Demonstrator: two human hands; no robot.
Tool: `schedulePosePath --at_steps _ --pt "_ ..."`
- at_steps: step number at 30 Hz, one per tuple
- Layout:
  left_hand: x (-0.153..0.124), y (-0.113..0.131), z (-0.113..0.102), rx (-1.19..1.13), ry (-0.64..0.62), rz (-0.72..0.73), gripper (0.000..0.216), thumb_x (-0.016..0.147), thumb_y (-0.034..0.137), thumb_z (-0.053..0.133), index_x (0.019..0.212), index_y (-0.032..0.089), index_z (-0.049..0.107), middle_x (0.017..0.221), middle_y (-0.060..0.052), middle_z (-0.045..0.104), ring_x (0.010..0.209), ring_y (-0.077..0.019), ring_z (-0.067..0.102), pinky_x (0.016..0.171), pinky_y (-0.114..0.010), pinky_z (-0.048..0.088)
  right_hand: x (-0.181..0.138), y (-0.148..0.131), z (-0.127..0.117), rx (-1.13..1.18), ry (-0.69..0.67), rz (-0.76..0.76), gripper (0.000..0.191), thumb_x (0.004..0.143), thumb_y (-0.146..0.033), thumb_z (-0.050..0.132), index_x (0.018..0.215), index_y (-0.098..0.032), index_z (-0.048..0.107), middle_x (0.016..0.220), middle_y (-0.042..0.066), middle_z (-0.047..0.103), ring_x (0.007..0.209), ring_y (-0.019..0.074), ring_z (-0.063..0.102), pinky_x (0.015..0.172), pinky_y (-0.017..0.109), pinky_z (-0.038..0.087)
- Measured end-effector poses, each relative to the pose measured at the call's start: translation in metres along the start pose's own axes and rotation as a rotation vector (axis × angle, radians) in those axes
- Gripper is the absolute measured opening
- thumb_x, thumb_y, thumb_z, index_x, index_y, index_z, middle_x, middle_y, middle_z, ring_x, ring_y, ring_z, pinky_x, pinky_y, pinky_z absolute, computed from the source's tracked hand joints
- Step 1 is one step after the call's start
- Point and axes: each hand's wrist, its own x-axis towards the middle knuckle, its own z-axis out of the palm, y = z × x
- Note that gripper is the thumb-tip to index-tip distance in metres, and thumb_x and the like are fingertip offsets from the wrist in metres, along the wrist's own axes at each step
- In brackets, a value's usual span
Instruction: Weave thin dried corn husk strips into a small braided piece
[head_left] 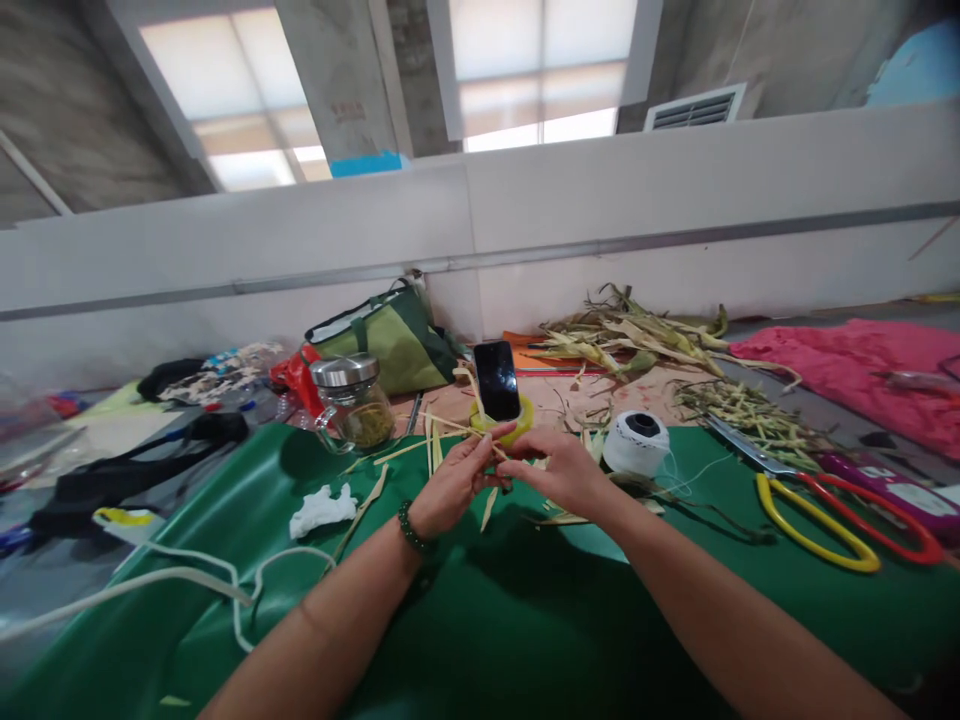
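Note:
My left hand [459,482], with a dark beaded bracelet [412,527] at its wrist, is closed on a thin pale strip of dried husk [453,423]. My right hand [559,467] meets it at the fingertips, pinching the same strip. Part of the strip is hidden behind the fingers. Just beyond both hands a black phone [496,380] leans upright at a yellow roll of tape [517,420]. To the right of my right hand stands a white spool of thread [636,443]. Loose husk pieces [436,450] lie around the hands.
A green sheet [510,640] covers the near work surface. Left are a glass jar [358,405], a crumpled white tissue [322,511], a white cable [196,575] and a green bag [401,345]. Right lie large scissors [817,530], cut stalks [739,425], a husk pile [637,335] and pink cloth [862,370].

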Motion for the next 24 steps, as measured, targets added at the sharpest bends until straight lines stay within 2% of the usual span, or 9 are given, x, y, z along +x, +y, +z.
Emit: schedulePosePath --at_steps 4,7,10,13,18,22,24 --pt "0.002 0.002 -0.003 0.098 0.076 0.009 0.054 0.059 0.050 0.081 0.095 0.012 0.073 0.071 -0.002 0.061 0.063 -0.0085 0.053 0.065 -0.023 0.047 -0.002 0.005 0.002 -0.108 -0.060 -0.052 0.016 0.084 -0.024 0.060 0.072 -0.017 0.069 0.063 0.001 0.067 0.056 0.0113 0.057 0.053 0.022 0.038" --pt "0.004 0.003 -0.006 0.148 0.130 -0.017 0.053 0.056 0.053 0.080 0.083 0.009 0.073 0.064 -0.001 0.060 0.059 -0.0083 0.053 0.064 -0.023 0.046 -0.002 0.006 -0.002 -0.224 -0.011 -0.135 0.012 0.080 -0.017 0.061 0.069 -0.017 0.068 0.066 0.002 0.068 0.060 0.0120 0.057 0.057 0.022 0.039" --pt "0.005 0.005 -0.007 0.090 0.176 -0.051 0.051 0.055 0.055 0.079 0.077 0.009 0.073 0.061 0.000 0.059 0.058 -0.0079 0.053 0.062 -0.022 0.047 -0.003 0.004 -0.005 -0.311 0.032 -0.233 0.017 0.080 -0.014 0.059 0.064 -0.017 0.065 0.062 0.002 0.065 0.058 0.0117 0.055 0.057 0.023 0.038" --pt "0.005 0.008 -0.008 0.023 0.210 -0.056 0.046 0.050 0.048 0.084 0.074 0.010 0.073 0.058 0.002 0.058 0.055 -0.0057 0.052 0.059 -0.019 0.047 -0.002 0.002 -0.010 -0.341 0.017 -0.276 0.022 0.082 -0.016 0.057 0.061 -0.018 0.063 0.059 0.001 0.061 0.057 0.0115 0.053 0.056 0.023 0.037" --pt "0.007 0.012 -0.014 -0.050 0.236 -0.028 0.043 0.049 0.041 0.087 0.077 0.011 0.075 0.059 0.001 0.061 0.054 -0.0050 0.055 0.061 -0.018 0.049 0.001 0.010 -0.029 -0.290 -0.087 -0.230 0.021 0.084 -0.021 0.058 0.066 -0.018 0.067 0.065 0.003 0.065 0.064 0.0128 0.057 0.060 0.023 0.040" --pt "0.008 0.011 -0.017 -0.006 0.197 0.012 0.039 0.056 0.042 0.084 0.078 0.011 0.075 0.065 -0.001 0.065 0.058 -0.0062 0.057 0.067 -0.019 0.050 0.004 0.014 -0.043 -0.198 -0.156 -0.094 0.020 0.083 -0.029 0.063 0.068 -0.018 0.069 0.066 0.003 0.067 0.064 0.0132 0.058 0.061 0.024 0.041" --pt "0.007 0.010 -0.017 0.057 0.166 0.028 0.039 0.060 0.045 0.081 0.081 0.012 0.075 0.068 -0.002 0.066 0.061 -0.0076 0.057 0.067 -0.020 0.050 0.005 0.012 -0.043 -0.137 -0.139 -0.025 0.021 0.083 -0.034 0.062 0.071 -0.018 0.071 0.069 0.004 0.069 0.067 0.0141 0.059 0.062 0.025 0.042"
